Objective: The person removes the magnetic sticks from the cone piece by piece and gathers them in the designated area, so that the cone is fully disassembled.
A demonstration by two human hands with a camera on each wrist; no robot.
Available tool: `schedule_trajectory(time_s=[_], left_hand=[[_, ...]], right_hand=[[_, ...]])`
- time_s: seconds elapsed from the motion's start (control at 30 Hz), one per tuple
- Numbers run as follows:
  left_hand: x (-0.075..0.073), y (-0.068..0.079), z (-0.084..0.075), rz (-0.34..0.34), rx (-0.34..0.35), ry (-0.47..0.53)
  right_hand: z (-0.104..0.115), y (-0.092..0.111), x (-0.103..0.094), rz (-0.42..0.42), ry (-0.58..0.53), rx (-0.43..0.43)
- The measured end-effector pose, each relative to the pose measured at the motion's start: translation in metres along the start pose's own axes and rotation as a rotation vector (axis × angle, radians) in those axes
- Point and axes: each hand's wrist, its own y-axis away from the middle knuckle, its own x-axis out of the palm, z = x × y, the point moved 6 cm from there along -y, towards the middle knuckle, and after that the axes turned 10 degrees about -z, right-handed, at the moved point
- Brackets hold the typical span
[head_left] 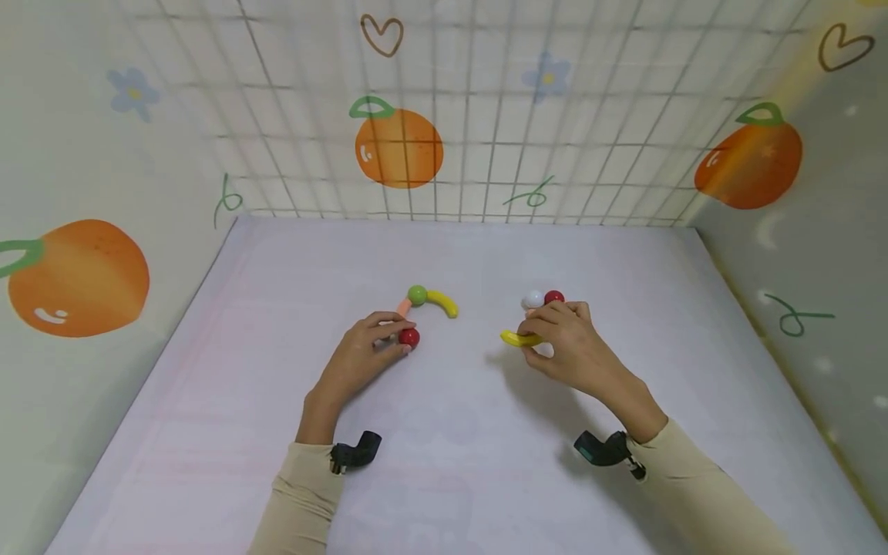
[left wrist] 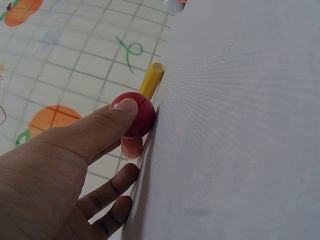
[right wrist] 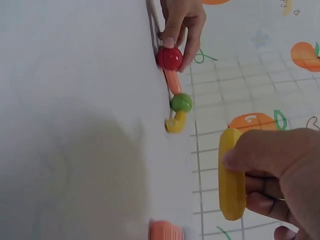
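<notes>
My left hand (head_left: pixel 361 351) pinches a red toy ball (head_left: pixel 410 338) between thumb and fingers, low at the table; a seam line shows on it in the left wrist view. Just beyond lie an orange-pink carrot-like stick (head_left: pixel 404 307), a green toy ball (head_left: pixel 417 294) and a curved yellow toy banana (head_left: pixel 442 303), end to end. My right hand (head_left: pixel 572 343) holds another yellow toy banana (right wrist: pixel 231 175) between thumb and fingers, raised over the table with its shadow below. Behind that hand sit a white rounded toy (head_left: pixel 533 299) and a second red ball (head_left: pixel 554 296), partly hidden.
A ridged orange-pink piece (right wrist: pixel 166 231) lies near the right hand's work. The pale table (head_left: pixel 444 447) is bounded by a back wall with a white wire grid (head_left: pixel 479 154) and side walls printed with oranges. Each wrist carries a small black camera (head_left: pixel 357 453).
</notes>
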Motion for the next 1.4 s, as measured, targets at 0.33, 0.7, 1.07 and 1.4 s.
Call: schedule_trajectory(time_s=[0.33,0.7,1.07,1.4], left_hand=[[-0.003,-0.001,0.001,-0.006,-0.012,0.010],[-0.002,-0.002,0.003,0.000,-0.031,0.013],[0.000,0.000,0.002,0.005,-0.019,-0.009],[0.000,0.002,0.000,0.008,-0.015,-0.007]], right_hand=[[-0.025,0.019,-0.010,-0.003,0.055,0.042],[-0.042,0.038,-0.005,0.028,0.096,0.109],[-0.051,0.047,0.003,0.091,0.154,0.157],[-0.056,0.055,0.010,0.128,0.201,0.169]])
